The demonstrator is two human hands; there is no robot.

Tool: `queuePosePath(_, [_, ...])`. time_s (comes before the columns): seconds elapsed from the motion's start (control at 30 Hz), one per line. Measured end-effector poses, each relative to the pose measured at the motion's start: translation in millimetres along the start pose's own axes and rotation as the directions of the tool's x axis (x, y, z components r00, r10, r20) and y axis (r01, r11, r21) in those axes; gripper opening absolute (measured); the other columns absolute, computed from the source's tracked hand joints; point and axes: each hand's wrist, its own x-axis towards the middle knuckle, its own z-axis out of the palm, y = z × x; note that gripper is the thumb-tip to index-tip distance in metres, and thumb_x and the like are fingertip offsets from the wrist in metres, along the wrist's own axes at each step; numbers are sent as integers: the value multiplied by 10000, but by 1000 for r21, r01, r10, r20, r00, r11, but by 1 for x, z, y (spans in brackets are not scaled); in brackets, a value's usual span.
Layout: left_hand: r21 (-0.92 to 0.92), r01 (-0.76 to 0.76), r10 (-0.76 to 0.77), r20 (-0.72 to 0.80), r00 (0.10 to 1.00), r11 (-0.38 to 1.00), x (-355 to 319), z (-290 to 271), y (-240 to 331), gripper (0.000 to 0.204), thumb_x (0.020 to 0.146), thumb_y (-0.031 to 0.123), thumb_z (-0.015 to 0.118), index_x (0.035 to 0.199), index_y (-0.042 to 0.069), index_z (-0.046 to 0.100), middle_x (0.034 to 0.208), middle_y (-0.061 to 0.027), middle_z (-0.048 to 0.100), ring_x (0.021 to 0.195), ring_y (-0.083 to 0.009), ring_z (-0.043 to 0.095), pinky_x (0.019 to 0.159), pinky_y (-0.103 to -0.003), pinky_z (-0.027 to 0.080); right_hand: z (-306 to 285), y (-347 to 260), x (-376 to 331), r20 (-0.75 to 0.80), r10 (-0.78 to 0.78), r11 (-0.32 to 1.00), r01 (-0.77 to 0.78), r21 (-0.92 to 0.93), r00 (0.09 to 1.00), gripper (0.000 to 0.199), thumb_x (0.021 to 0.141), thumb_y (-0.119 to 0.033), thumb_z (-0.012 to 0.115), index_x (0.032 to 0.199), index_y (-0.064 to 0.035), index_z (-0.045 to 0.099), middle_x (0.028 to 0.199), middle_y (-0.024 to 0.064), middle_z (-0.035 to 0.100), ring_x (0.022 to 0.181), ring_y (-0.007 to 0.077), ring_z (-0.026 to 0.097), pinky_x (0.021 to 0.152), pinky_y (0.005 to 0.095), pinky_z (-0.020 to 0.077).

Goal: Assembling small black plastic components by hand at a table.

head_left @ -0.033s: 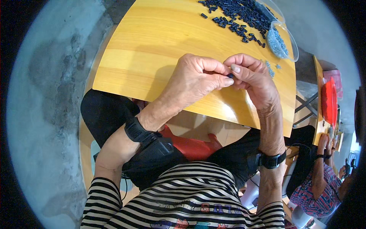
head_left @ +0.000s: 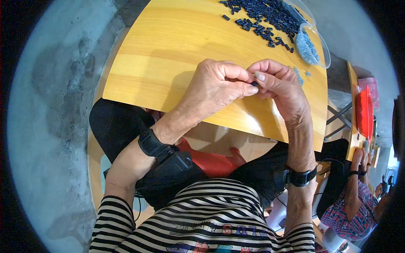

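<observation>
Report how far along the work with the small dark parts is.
Done: no finished batch is visible. In hand: left hand and right hand pinch one small dark piece between fingertips. Left: a pile of dark parts on the wooden table, beside a clear container.

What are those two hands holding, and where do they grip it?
Both hands, left hand and right hand, pinch a tiny dark piece between their fingertips; its gripped part is hidden.
</observation>
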Motion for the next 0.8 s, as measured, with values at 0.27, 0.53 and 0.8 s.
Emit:
queuePosePath(0.27, [255, -220, 232, -18, 972, 942, 7, -1, -3, 96, 729, 46, 744, 816, 22, 711, 692, -33, 610, 644, -109, 574, 586, -240, 450, -2, 2, 4, -32, -29, 988, 24, -153, 999, 162, 849, -188, 684, 923, -45, 678, 701, -34, 609, 594, 31, 489, 531, 179, 377])
queuePosePath(0.53, [485, -247, 298, -29, 954, 839, 10, 1, -8, 106, 714, 68, 739, 808, 29, 708, 658, -86, 609, 592, -158, 591, 540, -276, 458, 0, 5, 6, -32, -26, 957, 15, -291, 999, 166, 845, -163, 685, 927, -19, 678, 735, -9, 635, 634, 44, 529, 553, 196, 416])
queuePosePath(0.8, [605, -259, 324, 1, 946, 753, 10, -2, -10, 140, 704, 106, 756, 827, 53, 716, 682, -105, 622, 597, -212, 612, 542, -300, 473, 7, 7, 5, -103, -41, 922, -2, -387, 994, 158, 833, -154, 693, 902, -13, 687, 750, 1, 649, 686, 55, 554, 611, 207, 455])
